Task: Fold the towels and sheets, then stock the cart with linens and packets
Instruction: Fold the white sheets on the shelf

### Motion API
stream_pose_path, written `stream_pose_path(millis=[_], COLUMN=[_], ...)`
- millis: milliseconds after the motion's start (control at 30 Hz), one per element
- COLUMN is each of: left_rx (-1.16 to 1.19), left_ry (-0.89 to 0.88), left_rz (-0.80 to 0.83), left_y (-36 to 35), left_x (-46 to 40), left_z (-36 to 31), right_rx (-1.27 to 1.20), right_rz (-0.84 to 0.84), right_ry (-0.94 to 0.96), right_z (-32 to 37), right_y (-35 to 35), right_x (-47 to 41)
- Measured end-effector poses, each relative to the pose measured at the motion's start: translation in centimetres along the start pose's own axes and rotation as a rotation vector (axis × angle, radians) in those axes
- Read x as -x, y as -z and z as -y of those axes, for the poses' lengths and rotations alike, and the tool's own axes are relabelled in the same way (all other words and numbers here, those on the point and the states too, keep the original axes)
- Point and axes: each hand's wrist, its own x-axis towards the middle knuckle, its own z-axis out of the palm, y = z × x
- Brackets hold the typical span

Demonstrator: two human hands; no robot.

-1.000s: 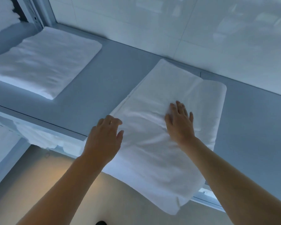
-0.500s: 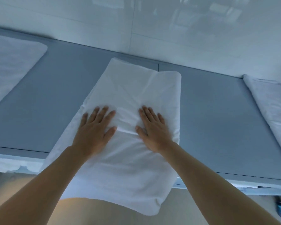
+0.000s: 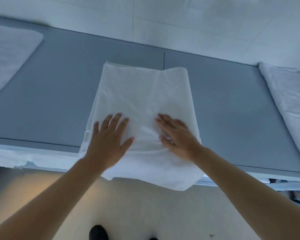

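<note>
Sheet [image 3: 142, 104] feels light and floppy, half off the counter [image 3: 223, 104]. My left hand [image 3: 109, 141] and right hand [image 3: 177, 137] lie flat, gripping nothing; I'd pinch the near corners.

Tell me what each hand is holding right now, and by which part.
Nothing is gripped. The left hand and right hand lie flat, fingers straight, pressing on the near half of the folded white sheet.

Both arms outstretched — left grip [image 3: 109, 141], right grip [image 3: 177, 138] flat, palms down
</note>
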Motion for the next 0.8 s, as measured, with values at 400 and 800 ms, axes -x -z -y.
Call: stream_pose_path(millis=[400,800], left_rx=[-0.005,-0.160], left_ry=[-0.061,-0.124], left_rz=[0.033,-0.032], left_y=[-1.7,-4.0], left_x=[-0.2,4.7], left_z=[0.8,-0.9], right_rx=[-0.007,0.160], right_rz=[-0.067,-0.056], right_ry=[-0.108,-0.035], right_z=[-2.8,-1.6], right_y=[-0.7,-2.4], right_x=[4.1,10.4])
